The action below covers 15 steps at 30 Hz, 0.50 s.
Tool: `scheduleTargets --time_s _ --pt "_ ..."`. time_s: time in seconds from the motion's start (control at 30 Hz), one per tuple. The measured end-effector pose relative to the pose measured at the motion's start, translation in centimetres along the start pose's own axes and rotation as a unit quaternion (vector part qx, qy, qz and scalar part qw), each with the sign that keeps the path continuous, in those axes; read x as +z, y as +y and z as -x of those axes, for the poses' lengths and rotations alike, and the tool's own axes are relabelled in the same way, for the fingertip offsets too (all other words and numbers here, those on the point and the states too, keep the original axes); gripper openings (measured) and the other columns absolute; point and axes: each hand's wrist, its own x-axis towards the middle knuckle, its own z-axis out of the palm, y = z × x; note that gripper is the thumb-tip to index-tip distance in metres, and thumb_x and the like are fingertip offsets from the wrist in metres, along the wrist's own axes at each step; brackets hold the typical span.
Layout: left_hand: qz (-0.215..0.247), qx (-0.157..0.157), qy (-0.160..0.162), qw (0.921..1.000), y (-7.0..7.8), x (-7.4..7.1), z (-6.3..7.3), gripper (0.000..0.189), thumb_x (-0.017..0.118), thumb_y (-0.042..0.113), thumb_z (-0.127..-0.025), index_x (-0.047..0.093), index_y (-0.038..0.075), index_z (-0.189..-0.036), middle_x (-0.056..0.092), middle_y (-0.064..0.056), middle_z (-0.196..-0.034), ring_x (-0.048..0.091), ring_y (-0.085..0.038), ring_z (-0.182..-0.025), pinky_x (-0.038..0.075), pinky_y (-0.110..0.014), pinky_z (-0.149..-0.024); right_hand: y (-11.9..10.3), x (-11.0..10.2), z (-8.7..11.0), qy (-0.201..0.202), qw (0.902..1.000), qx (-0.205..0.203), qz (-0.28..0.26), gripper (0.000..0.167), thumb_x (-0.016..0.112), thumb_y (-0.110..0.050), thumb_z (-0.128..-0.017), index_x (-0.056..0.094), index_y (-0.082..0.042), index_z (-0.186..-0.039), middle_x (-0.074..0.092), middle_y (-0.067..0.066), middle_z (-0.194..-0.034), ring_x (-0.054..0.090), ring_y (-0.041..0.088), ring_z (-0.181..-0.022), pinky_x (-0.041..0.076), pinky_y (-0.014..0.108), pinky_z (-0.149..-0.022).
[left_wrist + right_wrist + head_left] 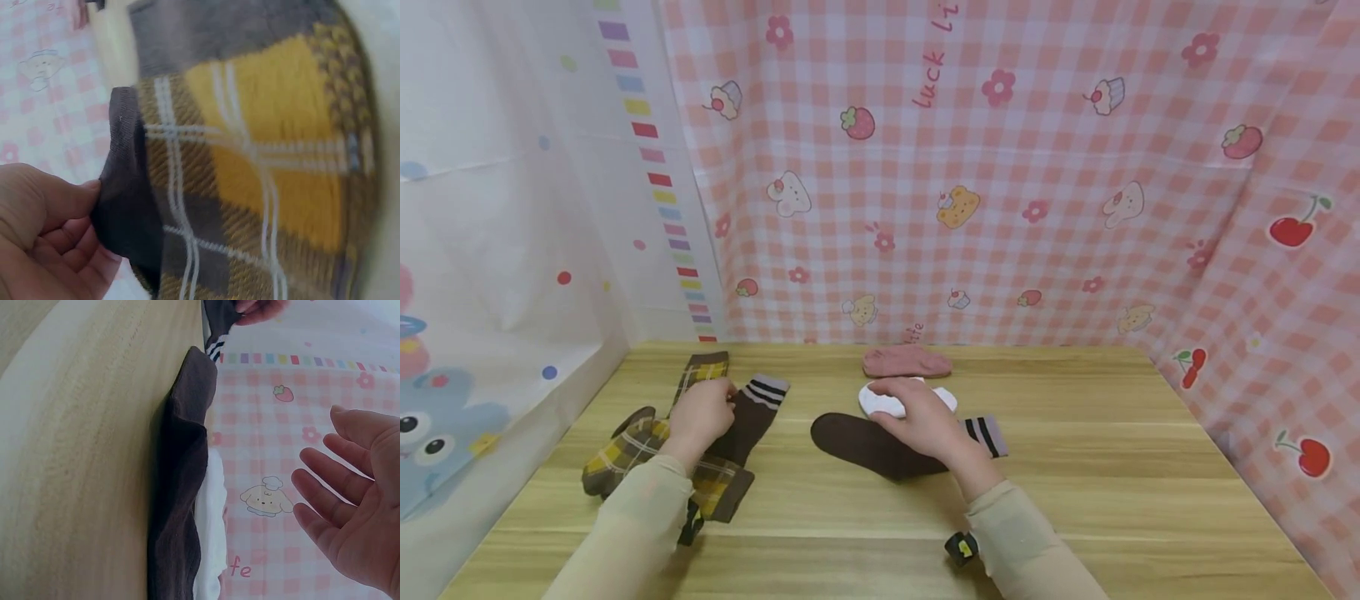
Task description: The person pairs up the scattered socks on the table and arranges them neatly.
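Observation:
At the left of the table, my left hand (700, 417) pinches a dark brown sock (747, 427) with a striped grey cuff, between thumb and fingers. Yellow-and-brown plaid socks (632, 446) lie under and around that hand; one plaid sock (262, 169) fills much of the left wrist view. My right hand (925, 423) hovers with spread fingers over a white sock (878, 403) and a second dark brown sock (850, 440). In the right wrist view, the right hand (356, 494) holds nothing and stands apart from the brown sock (178, 475).
A folded pink sock (906, 362) lies at the table's back edge, behind the white one. The wooden table (1075, 500) meets a pink checked cloth (1000, 250) at the back. Pale printed cloth (497, 250) hangs at the left.

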Motion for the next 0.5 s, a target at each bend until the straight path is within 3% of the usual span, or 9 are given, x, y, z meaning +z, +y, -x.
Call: scheduleTargets --time_s 0.17,0.3,0.5 --pt "0.022 0.039 0.051 0.9977 0.5 -1.0 -0.1 0.020 0.061 -0.001 -0.091 0.069 -0.004 -0.109 0.069 -0.023 -0.103 0.065 -0.042 -0.092 0.052 -0.056 -0.077 -0.1 -0.1 0.1 0.000 1.0000 0.007 -0.004 0.037 0.075 -0.019 -0.089 0.066 -0.004 -0.122 0.067 0.008 -0.120 0.058 0.026 -0.118 0.045 0.041 -0.100" --pt "0.053 0.047 0.080 0.9943 0.9 -2.0 0.0 0.021 0.059 -0.002 -0.093 0.067 -0.005 -0.112 0.068 -0.024 -0.106 0.064 -0.043 -0.096 0.051 -0.056 -0.081 0.0 -0.1 0.1 -0.001 0.9999 0.011 -0.006 0.036 0.075 -0.020 -0.090 0.066 -0.004 -0.122 0.067 0.009 -0.120 0.058 0.027 -0.118 0.045 0.041 -0.100" --pt "0.095 0.069 0.153 0.9812 1.3 -3.9 -0.1 0.019 0.059 -0.004 -0.093 0.068 -0.007 -0.110 0.068 -0.026 -0.103 0.064 -0.043 -0.094 0.050 -0.055 -0.080 0.1 -0.3 0.1 0.010 0.9999 0.000 -0.009 0.036 0.075 -0.017 -0.089 0.066 -0.002 -0.121 0.067 0.010 -0.119 0.060 0.026 -0.116 0.047 0.042 -0.098"
